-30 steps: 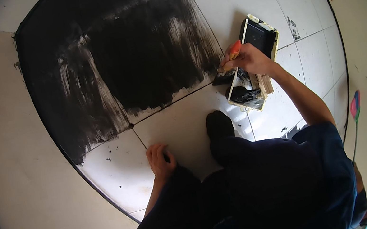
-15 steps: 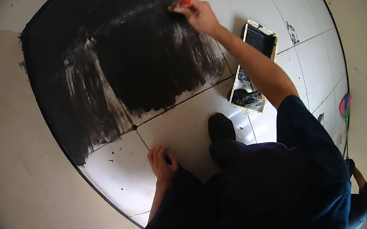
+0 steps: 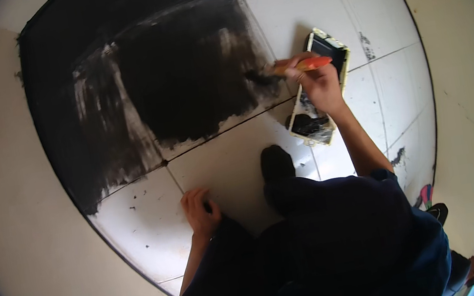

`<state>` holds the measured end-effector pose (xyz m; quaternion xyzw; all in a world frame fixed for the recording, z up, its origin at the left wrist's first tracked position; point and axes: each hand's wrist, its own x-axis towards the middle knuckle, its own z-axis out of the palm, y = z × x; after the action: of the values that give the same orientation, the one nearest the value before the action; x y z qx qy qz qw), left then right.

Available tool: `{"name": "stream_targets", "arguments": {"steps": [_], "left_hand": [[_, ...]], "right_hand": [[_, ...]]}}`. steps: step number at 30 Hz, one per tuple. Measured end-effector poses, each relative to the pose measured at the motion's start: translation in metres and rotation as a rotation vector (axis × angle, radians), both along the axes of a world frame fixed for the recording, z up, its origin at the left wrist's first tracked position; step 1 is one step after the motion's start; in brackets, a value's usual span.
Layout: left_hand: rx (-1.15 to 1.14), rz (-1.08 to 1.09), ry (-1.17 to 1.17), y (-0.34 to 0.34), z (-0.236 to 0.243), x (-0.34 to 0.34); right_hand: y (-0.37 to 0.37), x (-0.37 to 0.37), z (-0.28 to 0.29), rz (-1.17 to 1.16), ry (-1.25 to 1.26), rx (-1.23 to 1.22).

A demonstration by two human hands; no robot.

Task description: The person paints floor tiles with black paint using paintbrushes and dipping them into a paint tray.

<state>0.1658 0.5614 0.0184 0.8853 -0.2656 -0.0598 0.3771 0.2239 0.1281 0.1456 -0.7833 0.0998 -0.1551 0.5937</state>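
Gripping a brush (image 3: 292, 66) by its orange handle, the right hand (image 3: 318, 82) is clenched around it, with the bristles just to its left touching the edge of the black paint (image 3: 188, 75) that covers much of the white tiled floor (image 3: 315, 18). Just beyond and below this hand lies a paint tray (image 3: 322, 88), yellow-rimmed and smeared black inside, partly hidden behind the wrist. The left hand (image 3: 199, 213) rests flat on a bare white tile, fingers spread slightly, holding nothing; the painted patch starts a little way ahead of it, with streaky strokes at its border. Between the two hands a dark shoe (image 3: 276, 163) stands on the floor, nearer the left hand than the brush. Dark blue trousers (image 3: 350, 235) fill the space below both hands.
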Motion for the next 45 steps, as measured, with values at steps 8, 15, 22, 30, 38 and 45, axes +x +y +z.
{"name": "stream_targets", "arguments": {"steps": [8, 15, 22, 30, 38, 45], "left_hand": [[-0.002, 0.026, -0.023, 0.000, 0.004, 0.001], [-0.014, 0.011, 0.023, 0.000, -0.001, -0.001], [-0.008, 0.024, 0.009, 0.001, 0.000, -0.003], [0.006, 0.022, 0.022, 0.002, -0.002, -0.001], [0.032, 0.042, 0.045, 0.000, -0.001, 0.000], [0.023, 0.068, 0.048, 0.000, 0.005, 0.000]], "right_hand": [[-0.100, -0.070, 0.006, -0.735, 0.106, -0.401], [-0.122, -0.073, -0.056, -0.687, 0.162, -0.439], [-0.132, -0.082, -0.034, -0.777, 0.051, -0.186], [-0.171, -0.166, -0.067, -0.870, -0.117, 0.725], [-0.150, -0.162, -0.069, -0.707, -0.518, 1.347], [-0.114, -0.049, -0.016, -0.234, -0.533, 1.627]]}}
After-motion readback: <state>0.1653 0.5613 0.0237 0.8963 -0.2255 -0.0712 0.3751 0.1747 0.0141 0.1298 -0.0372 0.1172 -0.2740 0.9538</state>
